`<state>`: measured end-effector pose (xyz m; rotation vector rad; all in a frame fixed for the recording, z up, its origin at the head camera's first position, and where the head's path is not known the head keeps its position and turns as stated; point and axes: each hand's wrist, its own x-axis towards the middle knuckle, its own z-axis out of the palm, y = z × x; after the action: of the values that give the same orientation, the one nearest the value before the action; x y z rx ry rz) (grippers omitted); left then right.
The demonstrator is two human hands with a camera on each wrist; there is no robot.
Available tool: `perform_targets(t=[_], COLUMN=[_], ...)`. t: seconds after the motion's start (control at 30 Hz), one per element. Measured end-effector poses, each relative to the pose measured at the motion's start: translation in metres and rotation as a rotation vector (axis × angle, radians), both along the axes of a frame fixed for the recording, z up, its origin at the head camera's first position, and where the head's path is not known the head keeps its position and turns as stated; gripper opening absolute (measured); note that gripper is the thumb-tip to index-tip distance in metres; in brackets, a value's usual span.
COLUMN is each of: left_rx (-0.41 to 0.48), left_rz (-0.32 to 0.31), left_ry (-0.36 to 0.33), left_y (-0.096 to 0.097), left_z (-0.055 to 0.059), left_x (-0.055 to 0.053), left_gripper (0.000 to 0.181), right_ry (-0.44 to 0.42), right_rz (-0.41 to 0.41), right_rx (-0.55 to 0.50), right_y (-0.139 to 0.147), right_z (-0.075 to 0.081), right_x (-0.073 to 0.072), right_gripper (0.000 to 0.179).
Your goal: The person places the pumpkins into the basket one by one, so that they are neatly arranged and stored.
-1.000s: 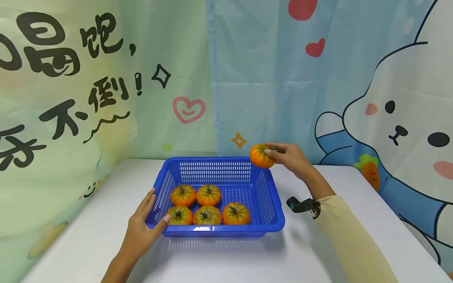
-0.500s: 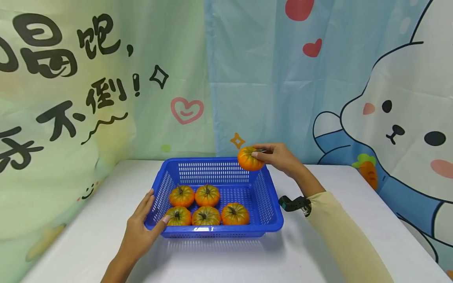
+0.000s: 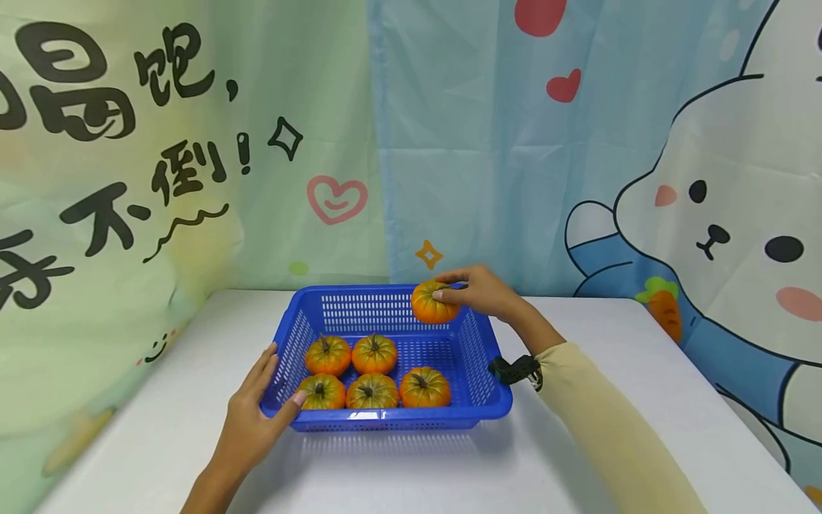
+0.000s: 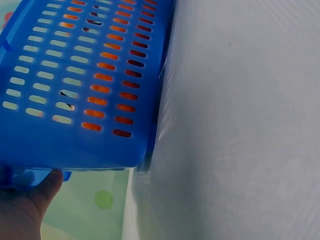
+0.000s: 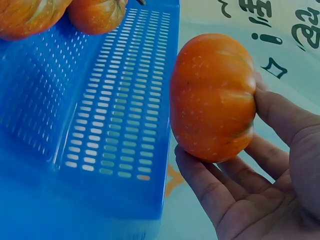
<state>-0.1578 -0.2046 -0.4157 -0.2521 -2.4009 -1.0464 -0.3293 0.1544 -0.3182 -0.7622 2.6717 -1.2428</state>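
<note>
In the head view my right hand (image 3: 480, 293) pinches a small orange pumpkin (image 3: 432, 303) near its stem, over the back right part of a blue plastic basket (image 3: 398, 414). The right wrist view has this pumpkin (image 5: 212, 97) on its side, thumb at one face and fingers below. Several more pumpkins (image 3: 426, 387) sit in the basket, at its left and front. My left hand (image 3: 252, 421) rests at the basket's front left corner, fingers straight along the left side and thumb on the front rim. From the left wrist, the thumb (image 4: 49, 187) shows against the rim.
The basket stands on a white table (image 3: 385, 471). Behind it hangs a printed cloth backdrop (image 3: 449, 143) with cartoon drawings and lettering. A black wrist strap (image 3: 514, 370) sticks out from the right sleeve, over the basket's right rim.
My right hand has carried the pumpkin leftward and slightly down, from the back right corner to inside the back wall. The left hand stays at the basket's corner.
</note>
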Motion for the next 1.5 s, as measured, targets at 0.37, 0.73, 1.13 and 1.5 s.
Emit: perform_targets(t=[0.37,0.73,1.13,1.5], left_rx=[0.001,-0.007,-0.007,0.006], left_rz=[0.002,0.007,-0.001,-0.006], left_ry=[0.014,0.023,0.016,0.045], left_y=[0.001,0.001,0.001,0.003], left_z=[-0.001,0.001,0.001,0.002], left_x=[0.0,0.001,0.0,0.002], left_gripper=[0.073,0.072,0.073,0.071], right_ry=[-0.02,-0.184,-0.219,-0.244], right_rz=[0.073,0.222,0.254,0.241], right_rx=[0.039,0.117,0.202,0.265], right_y=[-0.014,-0.019,-0.027,-0.033], right_z=[-0.009,-0.015,-0.031,-0.038], right_x=[-0.003,-0.007,-0.015,-0.013], right_gripper=[0.047,0.046,0.043,0.041])
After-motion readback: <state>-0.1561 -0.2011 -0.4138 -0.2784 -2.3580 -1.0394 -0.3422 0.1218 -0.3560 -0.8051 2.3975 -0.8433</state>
